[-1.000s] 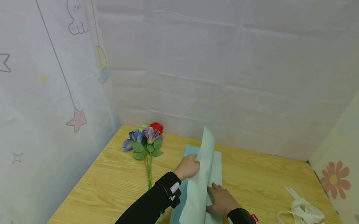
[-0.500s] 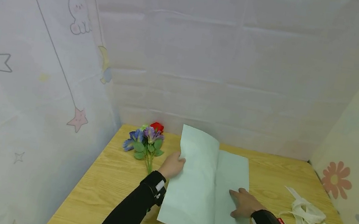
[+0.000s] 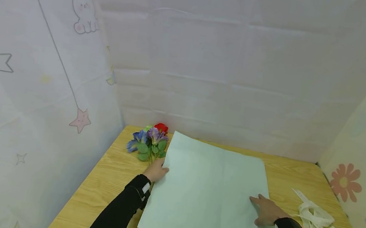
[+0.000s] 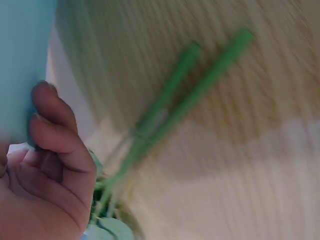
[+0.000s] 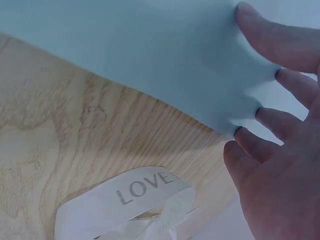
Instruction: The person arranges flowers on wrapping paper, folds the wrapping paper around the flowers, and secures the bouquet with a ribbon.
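Note:
A large pale blue-green sheet of wrapping paper (image 3: 206,196) lies unfolded across the middle of the table in the head view, its left side slightly raised. My left hand (image 3: 156,170) pinches its left edge; the left wrist view shows curled fingers (image 4: 57,132) at the paper's border (image 4: 22,65). On the right side of the sheet, my right hand (image 3: 269,211) rests its spread fingertips on the surface. Seen from the right wrist, the fingers (image 5: 280,122) are extended and touch the paper (image 5: 125,50) near its edge.
Artificial flowers (image 3: 154,137) in red, purple and blue lie just beyond my left hand, their green stems (image 4: 190,90) beside the sheet. A loose white ribbon (image 3: 318,219) printed with "LOVE" lies to the right. Fabric walls (image 3: 190,64) enclose the wooden table (image 3: 98,184).
My left hand has moved left, carrying the paper's edge over, so the folded sheet now spreads wide. My right hand has slid right across the sheet toward the ribbon.

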